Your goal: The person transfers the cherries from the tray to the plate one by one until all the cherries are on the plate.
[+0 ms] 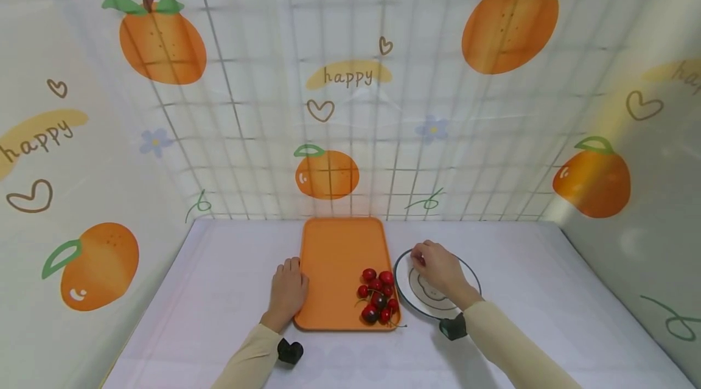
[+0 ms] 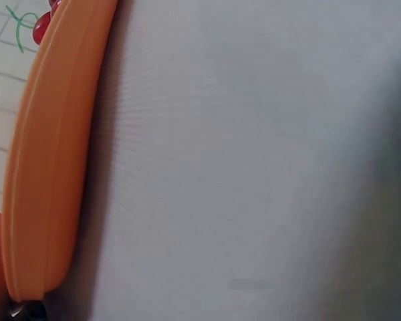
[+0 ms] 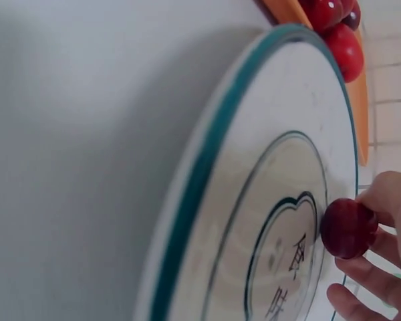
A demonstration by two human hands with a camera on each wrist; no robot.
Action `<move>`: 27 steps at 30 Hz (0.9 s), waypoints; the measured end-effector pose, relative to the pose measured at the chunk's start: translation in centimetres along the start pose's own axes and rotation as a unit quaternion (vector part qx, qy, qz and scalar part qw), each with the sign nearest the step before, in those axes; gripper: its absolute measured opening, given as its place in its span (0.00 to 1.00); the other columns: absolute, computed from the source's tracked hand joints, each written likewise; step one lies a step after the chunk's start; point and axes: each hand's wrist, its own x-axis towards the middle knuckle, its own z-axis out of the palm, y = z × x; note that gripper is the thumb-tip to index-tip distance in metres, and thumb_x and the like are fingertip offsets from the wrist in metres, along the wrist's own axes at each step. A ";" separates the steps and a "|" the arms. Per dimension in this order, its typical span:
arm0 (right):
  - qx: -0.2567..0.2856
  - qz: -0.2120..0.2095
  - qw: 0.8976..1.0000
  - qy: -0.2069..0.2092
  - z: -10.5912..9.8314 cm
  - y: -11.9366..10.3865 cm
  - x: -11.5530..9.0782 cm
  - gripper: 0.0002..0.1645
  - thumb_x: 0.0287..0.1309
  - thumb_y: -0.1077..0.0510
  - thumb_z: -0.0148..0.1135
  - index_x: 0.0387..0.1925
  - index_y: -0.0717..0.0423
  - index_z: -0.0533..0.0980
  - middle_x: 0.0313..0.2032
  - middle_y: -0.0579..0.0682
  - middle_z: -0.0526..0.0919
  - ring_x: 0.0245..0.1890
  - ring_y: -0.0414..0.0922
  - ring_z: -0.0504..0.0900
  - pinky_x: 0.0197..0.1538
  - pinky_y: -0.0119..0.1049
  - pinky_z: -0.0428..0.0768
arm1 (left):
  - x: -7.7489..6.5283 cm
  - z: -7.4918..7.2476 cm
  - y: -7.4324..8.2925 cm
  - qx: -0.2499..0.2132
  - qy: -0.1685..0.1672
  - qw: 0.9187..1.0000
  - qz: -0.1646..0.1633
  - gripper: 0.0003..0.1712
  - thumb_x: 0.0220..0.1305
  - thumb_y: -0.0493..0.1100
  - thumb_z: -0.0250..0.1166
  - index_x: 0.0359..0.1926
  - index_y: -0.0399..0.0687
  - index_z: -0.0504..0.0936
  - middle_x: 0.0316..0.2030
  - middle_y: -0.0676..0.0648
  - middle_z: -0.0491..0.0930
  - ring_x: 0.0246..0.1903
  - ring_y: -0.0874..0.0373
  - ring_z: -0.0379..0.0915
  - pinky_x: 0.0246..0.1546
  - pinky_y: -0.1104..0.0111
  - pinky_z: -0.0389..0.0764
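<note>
Cherries (image 1: pixel 378 299) lie heaped on the near right part of an orange tray (image 1: pixel 331 273) on the bench (image 1: pixel 224 273). The right hand (image 1: pixel 442 268) has fingers clamped on one dark-red cherry (image 3: pixel 348 229) at the plate (image 1: pixel 406 291). The left hand (image 1: pixel 287 293) touches the tray's left edge; whether its fingers clamp it, I cannot tell.

Fruit-printed sheeting (image 1: pixel 263 127) around a white tabletop (image 1: pixel 235 273)

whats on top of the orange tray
On the orange tray, red and dark cherries cluster in the near right part, and the left hand touches the left edge. The surface directly beneath the cherries is hidden.
</note>
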 end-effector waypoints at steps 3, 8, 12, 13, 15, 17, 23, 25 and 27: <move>-0.004 0.003 1.000 0.001 0.2 0.0 0.1 0.08 0.61 0.60 0.67 0.42 0.56 0.83 0.36 0.50 0.84 0.34 0.44 0.77 0.41 0.41 0.83 | 0.1 0.3 -0.2 0.003 0.004 1.000 0.003 0.18 0.67 0.38 0.57 0.55 0.31 0.75 0.44 0.35 0.79 0.37 0.43 0.71 0.41 0.52 0.76; -0.009 0.008 1.000 -0.003 0.6 -0.1 0.1 0.09 0.62 0.59 0.66 0.44 0.56 0.82 0.36 0.50 0.83 0.34 0.44 0.76 0.43 0.42 0.84 | 0.1 0.3 -0.3 -0.006 0.003 1.000 -0.003 0.19 0.68 0.38 0.56 0.55 0.31 0.75 0.44 0.35 0.78 0.38 0.42 0.71 0.42 0.51 0.76; -0.013 0.011 1.000 -0.006 0.8 -0.2 0.1 0.11 0.62 0.57 0.66 0.45 0.56 0.81 0.36 0.50 0.83 0.34 0.44 0.76 0.43 0.42 0.84 | 0.0 0.2 -0.2 -0.011 0.002 1.000 -0.005 0.19 0.67 0.38 0.57 0.55 0.30 0.75 0.44 0.35 0.78 0.38 0.42 0.71 0.42 0.51 0.76; -0.014 0.013 1.000 -0.007 0.9 -0.3 0.1 0.11 0.63 0.57 0.66 0.45 0.56 0.81 0.36 0.50 0.83 0.35 0.44 0.76 0.43 0.42 0.84 | 0.0 0.2 -0.2 -0.010 0.002 1.000 -0.005 0.19 0.67 0.38 0.57 0.55 0.30 0.75 0.44 0.35 0.78 0.38 0.42 0.71 0.42 0.51 0.76; -0.015 0.012 1.000 -0.005 1.0 -0.3 0.0 0.11 0.63 0.57 0.66 0.45 0.56 0.81 0.36 0.50 0.83 0.35 0.44 0.75 0.42 0.41 0.84 | -0.1 0.2 -0.2 -0.005 0.004 1.000 -0.004 0.19 0.67 0.38 0.57 0.54 0.31 0.75 0.44 0.35 0.78 0.38 0.43 0.71 0.42 0.51 0.76; -0.014 0.012 1.000 -0.001 1.0 -0.4 0.0 0.11 0.63 0.56 0.65 0.46 0.55 0.81 0.36 0.50 0.82 0.35 0.45 0.75 0.41 0.41 0.84 | -0.2 0.1 -0.2 -0.003 0.004 1.000 -0.005 0.19 0.67 0.38 0.56 0.55 0.31 0.76 0.44 0.35 0.78 0.38 0.43 0.71 0.43 0.51 0.76; 0.010 -0.017 1.000 0.022 0.8 -1.1 0.1 0.12 0.64 0.58 0.63 0.48 0.57 0.80 0.41 0.53 0.85 0.42 0.49 0.78 0.45 0.45 0.84 | -0.1 -0.2 -0.1 -0.005 0.000 1.000 -0.009 0.19 0.67 0.37 0.57 0.55 0.30 0.75 0.45 0.35 0.78 0.38 0.43 0.70 0.43 0.51 0.76; 0.018 -0.028 0.999 0.030 0.7 -1.4 0.1 0.13 0.63 0.59 0.63 0.49 0.58 0.80 0.45 0.55 0.85 0.47 0.52 0.79 0.51 0.50 0.84 | 0.0 -0.3 0.1 -0.005 -0.001 1.000 -0.010 0.18 0.67 0.37 0.57 0.55 0.31 0.75 0.44 0.35 0.78 0.38 0.43 0.70 0.43 0.51 0.75; 0.018 -0.036 0.999 0.035 0.6 -1.9 0.2 0.14 0.63 0.60 0.64 0.50 0.58 0.80 0.48 0.57 0.85 0.51 0.55 0.79 0.56 0.54 0.82 | 0.0 -0.5 0.2 -0.005 -0.003 1.000 -0.011 0.18 0.67 0.38 0.56 0.55 0.31 0.75 0.44 0.36 0.78 0.38 0.44 0.69 0.43 0.51 0.75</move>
